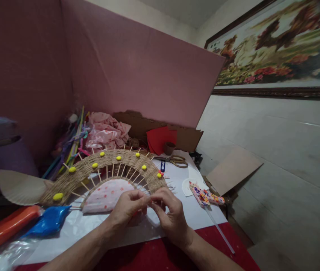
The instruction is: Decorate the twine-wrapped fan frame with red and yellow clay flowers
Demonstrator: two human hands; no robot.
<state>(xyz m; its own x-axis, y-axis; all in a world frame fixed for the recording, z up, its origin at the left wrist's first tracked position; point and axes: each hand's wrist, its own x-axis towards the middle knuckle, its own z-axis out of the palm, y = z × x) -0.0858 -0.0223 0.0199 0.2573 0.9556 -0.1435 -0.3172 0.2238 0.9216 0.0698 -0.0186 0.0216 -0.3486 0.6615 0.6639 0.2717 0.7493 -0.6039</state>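
Note:
My left hand point(130, 207) and my right hand point(171, 212) meet at the fingertips over the near part of the white sheet, both closed in a pinch. Whatever lies between the fingers is too small to name; a bit of reddish orange shows beneath my left hand. Just beyond them lies a half-round fan shape woven from twine point(86, 164) over thin sticks. Yellow dots point(118, 158) sit along its band, and small red pieces touch the rightmost one. Its inner half circle is pink dotted cloth point(106, 194), partly hidden by my left hand.
An orange packet point(10, 226) and a blue packet point(48, 221) lie at left. Scissors point(176, 161), a dark blue cutter point(163, 165) and red paper point(160, 140) are at the back. Flowered fabric point(205, 195) lies at right; crumpled pink cloth point(106, 128) is behind.

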